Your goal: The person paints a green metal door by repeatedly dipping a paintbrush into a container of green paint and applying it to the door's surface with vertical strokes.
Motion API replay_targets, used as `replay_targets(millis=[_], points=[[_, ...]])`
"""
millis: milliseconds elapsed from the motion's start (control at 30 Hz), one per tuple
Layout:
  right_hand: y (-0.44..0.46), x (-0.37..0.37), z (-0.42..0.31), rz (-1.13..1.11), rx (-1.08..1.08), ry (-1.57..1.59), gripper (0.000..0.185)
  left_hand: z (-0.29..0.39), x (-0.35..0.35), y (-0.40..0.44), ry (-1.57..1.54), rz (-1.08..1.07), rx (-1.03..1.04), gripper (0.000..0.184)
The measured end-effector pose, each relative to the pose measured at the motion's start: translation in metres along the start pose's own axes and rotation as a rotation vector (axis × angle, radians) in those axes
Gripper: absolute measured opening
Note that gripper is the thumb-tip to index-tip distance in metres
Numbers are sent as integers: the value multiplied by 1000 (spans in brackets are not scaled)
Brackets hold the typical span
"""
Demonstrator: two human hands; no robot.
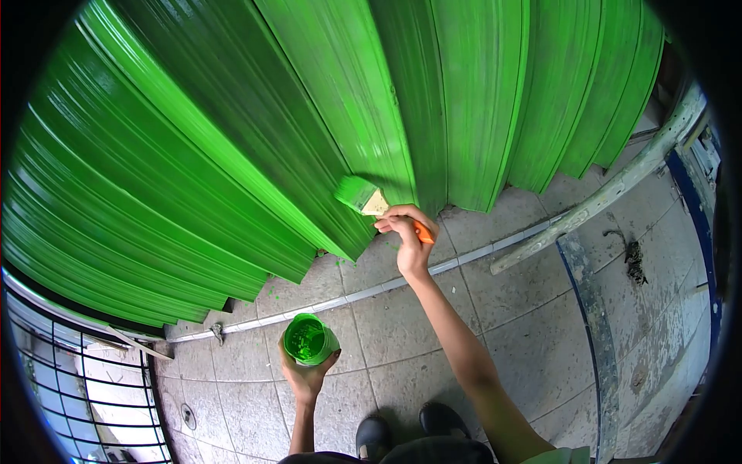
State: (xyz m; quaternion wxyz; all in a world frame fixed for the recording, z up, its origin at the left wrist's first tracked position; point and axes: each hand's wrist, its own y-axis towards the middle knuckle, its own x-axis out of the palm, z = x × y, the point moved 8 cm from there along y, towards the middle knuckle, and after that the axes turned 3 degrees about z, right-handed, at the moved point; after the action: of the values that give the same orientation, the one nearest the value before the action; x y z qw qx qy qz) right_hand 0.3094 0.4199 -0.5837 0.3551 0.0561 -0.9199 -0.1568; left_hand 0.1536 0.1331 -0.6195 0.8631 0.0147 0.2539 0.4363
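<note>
My right hand is wrapped round the orange handle of a paintbrush, near the lower part of a folded green metal shutter. Green paint coats the bristles, which point up and left against the panel surface. Lower down and to the left, my left hand grips a small container of green paint from below, its open top facing up. Wet, shiny paint shows on several panels, while those at the right look duller and streaked.
Below the shutter lies a grey tiled floor with a pale strip and green drips. A black metal grille stands at the lower left. At the right are a worn pale pole and a blue-edged board. Two dark shoes show at the bottom.
</note>
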Motion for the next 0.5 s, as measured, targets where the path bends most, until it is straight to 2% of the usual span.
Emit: replay_targets(millis=[100, 200, 267, 400, 500], points=[[-12, -14, -10, -8, -55, 1, 12, 6, 0, 0, 11, 11, 18, 78], [-44, -71, 59, 121, 227, -165, 13, 7, 1, 3, -36, 4, 9, 77], [-65, -91, 88, 109, 288, -249, 13, 10, 1, 3, -26, 6, 20, 77], [-69, -80, 110, 79, 291, -271, 14, 0, 2, 0, -12, -23, 29, 86], [-61, -56, 86, 75, 238, -85, 14, -1, 0, 0, -2, -21, 38, 86]])
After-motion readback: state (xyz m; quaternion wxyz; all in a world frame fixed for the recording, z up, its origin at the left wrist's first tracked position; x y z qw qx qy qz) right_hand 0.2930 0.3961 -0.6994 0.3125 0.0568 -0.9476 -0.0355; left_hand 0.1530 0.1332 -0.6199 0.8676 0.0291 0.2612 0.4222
